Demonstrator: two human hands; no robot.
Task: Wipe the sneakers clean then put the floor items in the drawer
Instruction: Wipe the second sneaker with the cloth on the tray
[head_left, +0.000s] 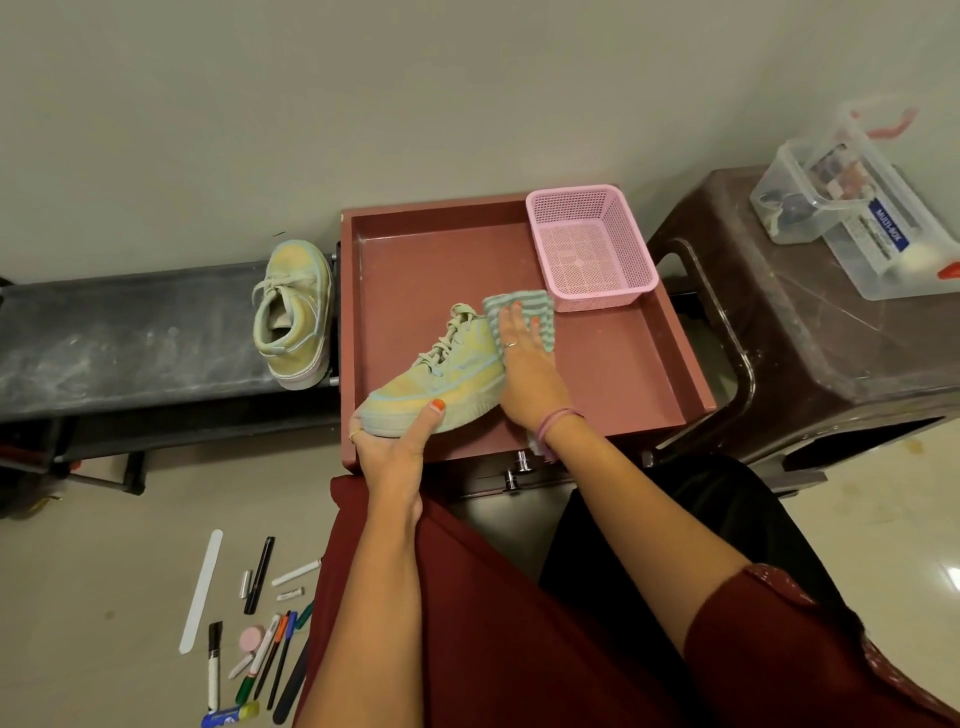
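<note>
A pale green and yellow sneaker (441, 379) rests in the open reddish drawer (623, 364). My left hand (395, 441) grips its toe, thumb on top. My right hand (524, 364) presses a green striped cloth (524, 306) flat against the heel side of this sneaker. The second sneaker (296, 312) stands on a dark low bench (130, 338) left of the drawer. Floor items (254, 634) lie scattered at the lower left: pens, markers, a white file, a pink round piece and a glue stick.
A pink mesh basket (592, 244) sits in the drawer's far right corner. A brown plastic stool (810, 332) to the right carries clear plastic boxes (852, 208). A plain wall is behind. My knees in dark red cloth fill the foreground.
</note>
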